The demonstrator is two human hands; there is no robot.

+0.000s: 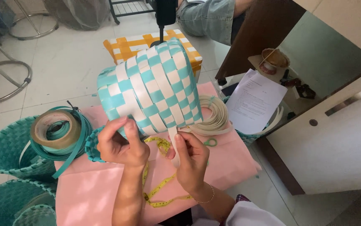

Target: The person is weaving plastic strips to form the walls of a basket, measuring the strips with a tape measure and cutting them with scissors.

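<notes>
Item: woven basket, teal and white checker, held above the pink table with its base turned up and away from me, mouth toward my lap; long axis runs from lower left to upper right, tilted. My left hand grips the near rim, fingers curled and pressed against the weave. My right hand pinches a loose white strip hanging from the rim, thumb against forefinger. Condition: base and walls look fully woven; I judge the rim finishing unfinished, this strip end not yet tucked. Adjacent: yellow measuring tape, coil of white strip, teal strip roll, orange-and-white basket.
</notes>
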